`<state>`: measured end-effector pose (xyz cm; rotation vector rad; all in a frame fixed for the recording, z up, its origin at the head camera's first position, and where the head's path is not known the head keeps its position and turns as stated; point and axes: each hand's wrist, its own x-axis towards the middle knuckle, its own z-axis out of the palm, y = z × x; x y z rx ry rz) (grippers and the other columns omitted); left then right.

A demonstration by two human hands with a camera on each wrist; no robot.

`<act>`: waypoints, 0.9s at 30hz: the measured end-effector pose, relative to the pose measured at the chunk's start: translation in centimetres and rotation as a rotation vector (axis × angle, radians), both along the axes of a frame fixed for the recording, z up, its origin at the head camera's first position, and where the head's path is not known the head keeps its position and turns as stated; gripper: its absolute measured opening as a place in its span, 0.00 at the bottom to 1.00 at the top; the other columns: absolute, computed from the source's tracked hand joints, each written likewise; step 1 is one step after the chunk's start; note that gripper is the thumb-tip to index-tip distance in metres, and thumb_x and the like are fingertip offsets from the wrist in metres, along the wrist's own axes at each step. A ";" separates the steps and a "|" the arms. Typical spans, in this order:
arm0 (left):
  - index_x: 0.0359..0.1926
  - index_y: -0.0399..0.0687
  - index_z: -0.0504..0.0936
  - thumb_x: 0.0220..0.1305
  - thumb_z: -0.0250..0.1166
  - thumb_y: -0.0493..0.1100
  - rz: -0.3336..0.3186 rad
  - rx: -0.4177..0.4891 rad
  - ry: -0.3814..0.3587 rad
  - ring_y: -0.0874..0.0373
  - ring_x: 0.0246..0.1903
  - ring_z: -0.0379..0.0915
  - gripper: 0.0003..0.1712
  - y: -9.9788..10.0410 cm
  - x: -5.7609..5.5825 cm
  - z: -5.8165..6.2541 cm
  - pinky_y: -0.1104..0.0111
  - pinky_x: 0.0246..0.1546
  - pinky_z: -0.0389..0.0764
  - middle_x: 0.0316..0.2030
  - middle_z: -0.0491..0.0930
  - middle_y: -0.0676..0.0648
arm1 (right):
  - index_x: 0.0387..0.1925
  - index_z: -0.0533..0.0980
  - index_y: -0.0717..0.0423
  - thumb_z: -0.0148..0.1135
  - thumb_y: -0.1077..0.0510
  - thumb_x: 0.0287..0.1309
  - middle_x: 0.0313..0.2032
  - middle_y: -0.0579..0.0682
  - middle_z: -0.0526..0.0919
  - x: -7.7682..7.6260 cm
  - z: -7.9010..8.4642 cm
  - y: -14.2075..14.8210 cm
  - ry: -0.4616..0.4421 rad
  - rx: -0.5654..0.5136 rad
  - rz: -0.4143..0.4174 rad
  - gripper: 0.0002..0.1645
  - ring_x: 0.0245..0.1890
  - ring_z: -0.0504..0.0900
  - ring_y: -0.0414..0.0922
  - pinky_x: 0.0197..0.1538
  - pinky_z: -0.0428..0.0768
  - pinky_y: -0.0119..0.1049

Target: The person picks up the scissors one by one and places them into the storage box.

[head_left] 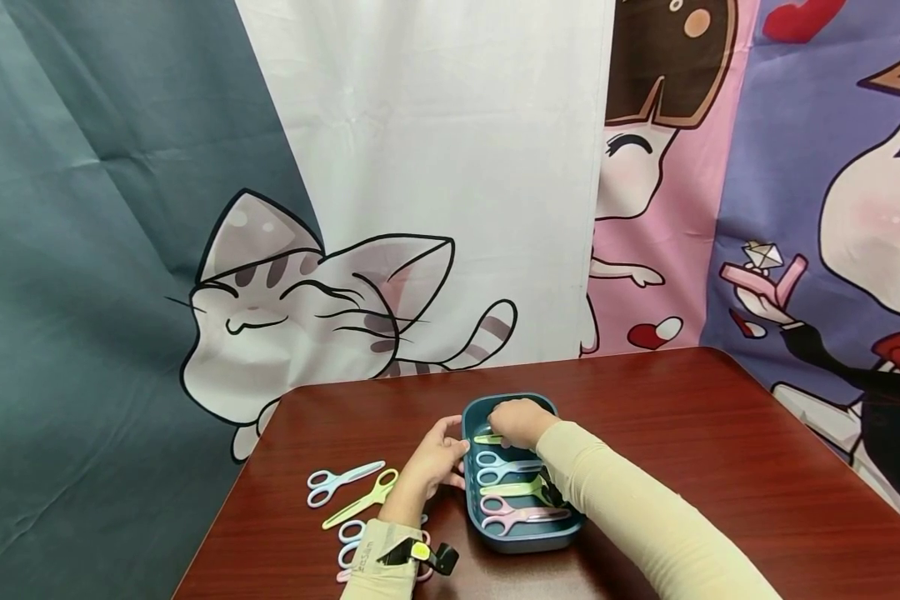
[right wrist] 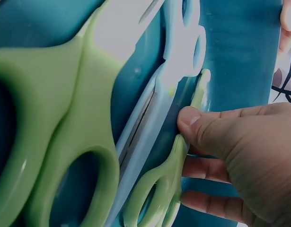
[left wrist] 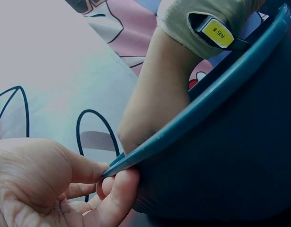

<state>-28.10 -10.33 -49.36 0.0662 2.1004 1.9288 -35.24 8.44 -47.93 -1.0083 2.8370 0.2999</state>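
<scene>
Evidently, the left hand pinches the tray by its rim, probably to steady it; the right hand grips green scissors at the tray's far end. Other scissors lie crosswise inside, presumably to fit side by side.

In the head view I lose most of the far, slim pale-green plastic scissors beneath the right hand; on the right wrist feed its thumb covers their middle. Black wrist gear hides part of the nearer pale-green pair's handles from me. At left, a cream fabric sleeve blocks much of the light-blue scissors and pink scissors; its lettering is too small to read. The lower frame edge crops the glossy red-brown wooden counter. On my left wrist feed, the dark teal plastic tray's wall conceals its contents.
</scene>
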 end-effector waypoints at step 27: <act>0.74 0.46 0.59 0.75 0.55 0.34 0.008 -0.012 -0.019 0.58 0.22 0.69 0.31 0.1 -0.2 -0.1 0.68 0.16 0.81 0.38 0.75 0.36 | 0.26 0.73 0.44 0.73 0.48 0.58 0.22 0.41 0.72 1.3 0.8 0.2 -0.065 -0.006 -0.028 0.15 0.24 0.67 0.40 0.31 0.68 0.34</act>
